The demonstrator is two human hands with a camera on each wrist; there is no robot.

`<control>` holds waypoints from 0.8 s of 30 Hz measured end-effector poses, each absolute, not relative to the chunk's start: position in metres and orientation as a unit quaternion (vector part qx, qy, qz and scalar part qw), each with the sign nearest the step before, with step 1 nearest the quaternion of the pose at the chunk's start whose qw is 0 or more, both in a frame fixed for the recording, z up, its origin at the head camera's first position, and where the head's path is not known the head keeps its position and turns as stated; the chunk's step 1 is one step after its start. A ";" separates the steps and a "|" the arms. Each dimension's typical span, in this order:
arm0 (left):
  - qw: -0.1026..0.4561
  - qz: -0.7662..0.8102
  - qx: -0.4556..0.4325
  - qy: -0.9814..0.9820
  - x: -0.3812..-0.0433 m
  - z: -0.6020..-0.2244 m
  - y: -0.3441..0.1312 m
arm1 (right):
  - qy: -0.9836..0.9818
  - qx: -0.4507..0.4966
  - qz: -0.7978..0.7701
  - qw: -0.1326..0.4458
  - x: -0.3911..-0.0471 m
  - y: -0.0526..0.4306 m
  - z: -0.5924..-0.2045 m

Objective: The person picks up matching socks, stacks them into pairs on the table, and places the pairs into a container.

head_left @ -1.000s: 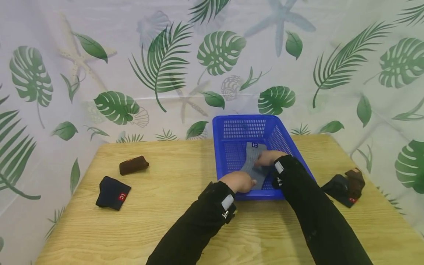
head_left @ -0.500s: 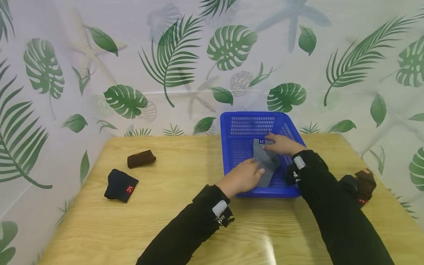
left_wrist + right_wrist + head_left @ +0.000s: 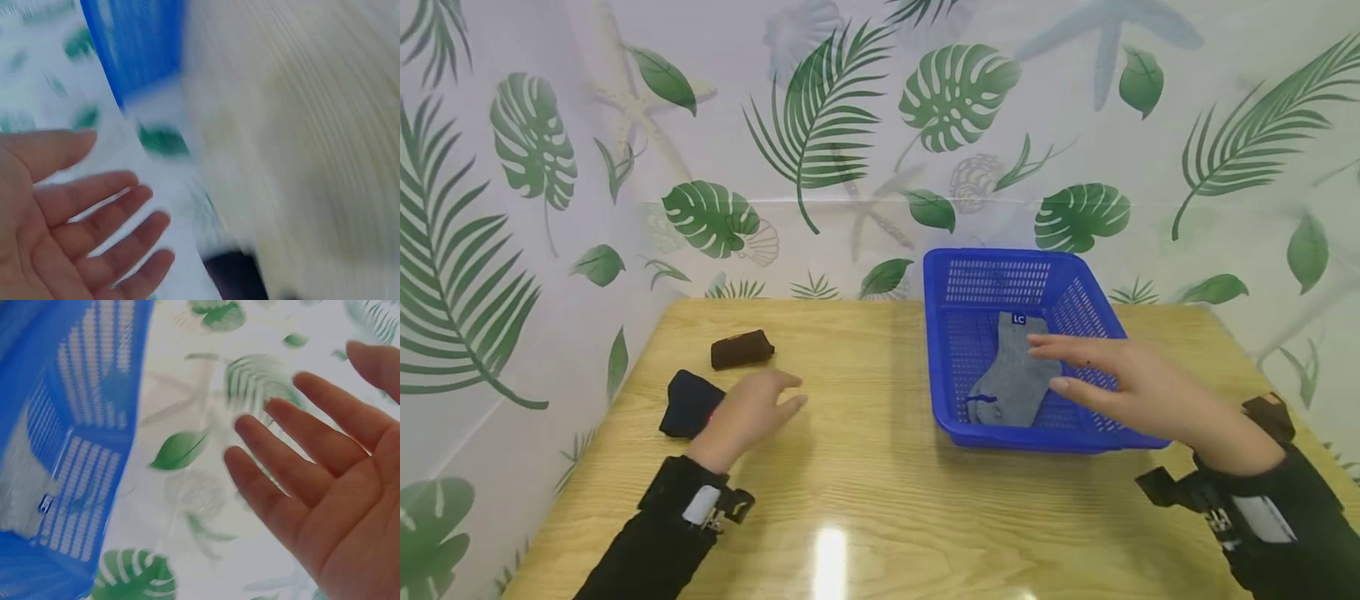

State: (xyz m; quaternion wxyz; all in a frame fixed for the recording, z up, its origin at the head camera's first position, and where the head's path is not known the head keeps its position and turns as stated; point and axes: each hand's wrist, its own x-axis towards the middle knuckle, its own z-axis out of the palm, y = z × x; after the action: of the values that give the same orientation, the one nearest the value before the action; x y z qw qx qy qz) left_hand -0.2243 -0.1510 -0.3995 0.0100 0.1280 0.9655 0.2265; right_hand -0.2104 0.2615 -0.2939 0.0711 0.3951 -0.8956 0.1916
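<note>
Grey socks (image 3: pixel 1018 367) with a dark blue LC label lie flat in a blue plastic basket (image 3: pixel 946 423). My right hand (image 3: pixel 1138 387) hangs over the basket's right side, fingers straight and holding nothing; its spread fingers also show in the right wrist view. On the left, my left hand (image 3: pixel 748 417) is empty with its fingers loosely extended, overlapping a folded dark navy sock (image 3: pixel 687 404) in the head view. Just beyond it lies a rolled brown sock bundle (image 3: pixel 742 349). The left wrist view, partly blurred, shows the same open palm.
A brown sock (image 3: pixel 1270 415) lies at the table's right side, partly hidden behind my right wrist. The wooden table (image 3: pixel 865 467) ends at a white leaf-printed cloth (image 3: pixel 850 125) that hangs behind and along the sides.
Both hands have let go of the grey socks, which stay in the basket. My left hand has moved left to the navy sock; my right hand has drawn back to the right.
</note>
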 end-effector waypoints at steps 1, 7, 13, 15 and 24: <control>0.001 0.209 0.107 0.972 -0.227 -0.402 -0.167 | -0.892 0.405 0.185 0.073 -0.203 0.259 -0.294; -0.029 0.170 -0.041 0.984 -0.238 -0.417 -0.245 | -0.877 0.437 0.194 0.045 -0.173 0.243 -0.304; 0.029 0.197 -0.086 0.976 -0.238 -0.441 -0.266 | -0.859 0.470 0.202 0.010 -0.158 0.226 -0.319; 0.035 0.209 -0.072 0.975 -0.237 -0.443 -0.260 | -0.861 0.469 0.200 -0.004 -0.157 0.221 -0.322; 0.060 0.219 0.024 0.974 -0.238 -0.447 -0.179 | -0.868 0.456 0.174 -0.093 -0.154 0.194 -0.343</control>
State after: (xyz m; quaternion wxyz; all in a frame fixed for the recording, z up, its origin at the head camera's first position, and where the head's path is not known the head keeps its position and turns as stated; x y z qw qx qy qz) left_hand -0.2377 -0.1793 -0.4468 0.0600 0.0240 0.9736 0.2191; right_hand -0.1539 0.1938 -0.3433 -0.0934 0.4563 -0.8677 0.1737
